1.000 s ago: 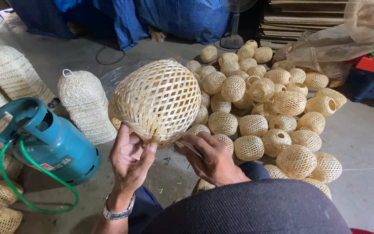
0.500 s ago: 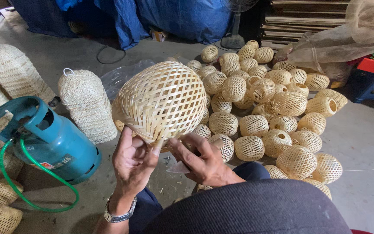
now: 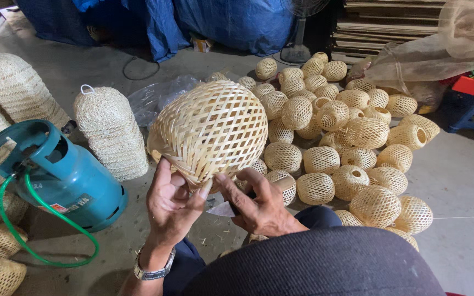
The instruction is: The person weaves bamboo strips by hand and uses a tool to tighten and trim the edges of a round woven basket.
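Basket (image 3: 210,129) turned slightly; left hand (image 3: 172,205) grips rim; right hand (image 3: 259,205) pinching edge

A basket-weaving workshop is seen: beyond the fingers (image 3: 231,189), dozens of woven bamboo globes (image 3: 336,137) are heaped on a bare concrete floor (image 3: 456,181), with a teal gas cylinder (image 3: 61,175), blue tarpaulins (image 3: 237,22) and stacked boards (image 3: 390,22) around.

Left hand (image 3: 172,204): raised, palm toward the wearer, fingers extended upward, thumb pressed forward; watch on the wrist. Right hand (image 3: 257,204): just beside it, back upward, fingers curled closed, index finger extended toward the left thumb.
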